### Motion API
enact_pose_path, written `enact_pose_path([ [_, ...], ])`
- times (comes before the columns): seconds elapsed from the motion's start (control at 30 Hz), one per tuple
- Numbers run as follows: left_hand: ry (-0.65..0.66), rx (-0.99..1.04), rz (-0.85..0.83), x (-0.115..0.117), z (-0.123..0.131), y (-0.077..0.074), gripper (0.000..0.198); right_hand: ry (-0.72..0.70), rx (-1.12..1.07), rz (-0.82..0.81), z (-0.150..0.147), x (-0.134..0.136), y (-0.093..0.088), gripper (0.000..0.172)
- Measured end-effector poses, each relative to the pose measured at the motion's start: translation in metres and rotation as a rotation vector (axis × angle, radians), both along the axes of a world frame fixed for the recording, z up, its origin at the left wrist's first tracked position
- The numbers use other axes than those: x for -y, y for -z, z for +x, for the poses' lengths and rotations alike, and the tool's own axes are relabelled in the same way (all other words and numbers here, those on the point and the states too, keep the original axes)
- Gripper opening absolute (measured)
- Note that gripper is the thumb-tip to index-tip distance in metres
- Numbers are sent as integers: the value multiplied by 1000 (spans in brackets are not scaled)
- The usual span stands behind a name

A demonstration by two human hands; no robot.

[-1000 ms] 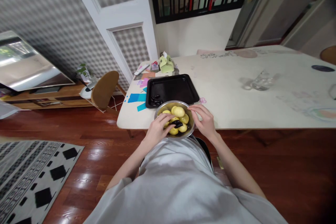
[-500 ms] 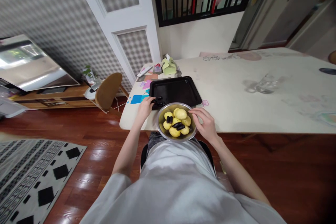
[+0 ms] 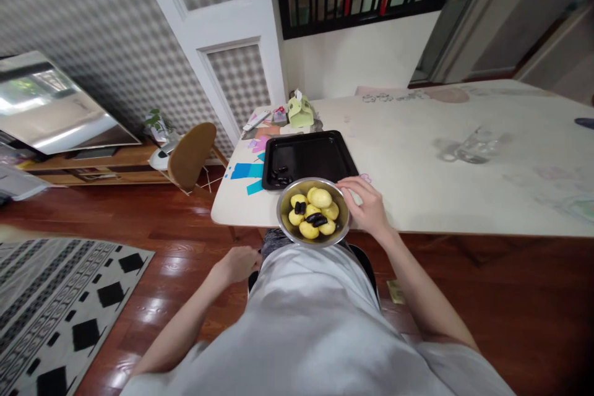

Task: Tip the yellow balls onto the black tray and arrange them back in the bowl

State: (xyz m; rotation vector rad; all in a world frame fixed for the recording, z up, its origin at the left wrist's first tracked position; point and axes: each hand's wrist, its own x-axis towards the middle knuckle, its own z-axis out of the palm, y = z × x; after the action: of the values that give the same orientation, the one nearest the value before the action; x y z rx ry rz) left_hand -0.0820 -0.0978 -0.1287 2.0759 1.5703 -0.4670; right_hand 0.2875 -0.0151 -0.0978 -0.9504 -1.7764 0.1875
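A steel bowl (image 3: 281,218) sits at the table's front edge above my lap, partly overhanging it. Inside are several yellow potatoes (image 3: 321,198) with a few small glossy black oblong pieces (image 3: 317,219) lying on top. My right hand (image 3: 366,201) pinches the bowl's right rim between thumb and fingers. Behind the bowl lies a black baking tray (image 3: 310,158), where several more black oblong pieces (image 3: 280,178) rest in the near left corner. Away from the table, my left hand (image 3: 239,263) is beside my left thigh, its fingers curled in and nothing visible in them.
A green tissue box (image 3: 301,112), a small purple box (image 3: 279,115) and a white remote (image 3: 257,120) stand at the table's far left. To the right is a clear glass vessel (image 3: 476,147). A wooden chair (image 3: 192,158) is left of the table.
My left hand has left the tray's near left corner and dropped back beside my thigh. Black pieces lie in that corner. My right hand stays at the bowl's rim.
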Motion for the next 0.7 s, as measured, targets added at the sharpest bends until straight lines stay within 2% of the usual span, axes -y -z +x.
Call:
enact_pose_path([
  [0.1,-121,-24,-32,2,-4,49,20,-60,74,-51,-6,-37,-12,21],
  [0.17,-205,-3,-25,2,-2,77,21,-127,169,-91,-15,-69,-17,21],
  [0.3,-393,105,45,15,0,116,18,-274,419,-180,-47,-134,-18,20],
  [0.47,-573,320,156,38,-6,142,20,-377,602,-221,-95,-183,-10,18],
  [0.6,-655,516,244,44,-6,155,26,-443,713,-241,-119,-196,-1,14],
  [0.7,-677,613,248,45,-9,161,22,-479,772,-256,-126,-199,6,18],
])
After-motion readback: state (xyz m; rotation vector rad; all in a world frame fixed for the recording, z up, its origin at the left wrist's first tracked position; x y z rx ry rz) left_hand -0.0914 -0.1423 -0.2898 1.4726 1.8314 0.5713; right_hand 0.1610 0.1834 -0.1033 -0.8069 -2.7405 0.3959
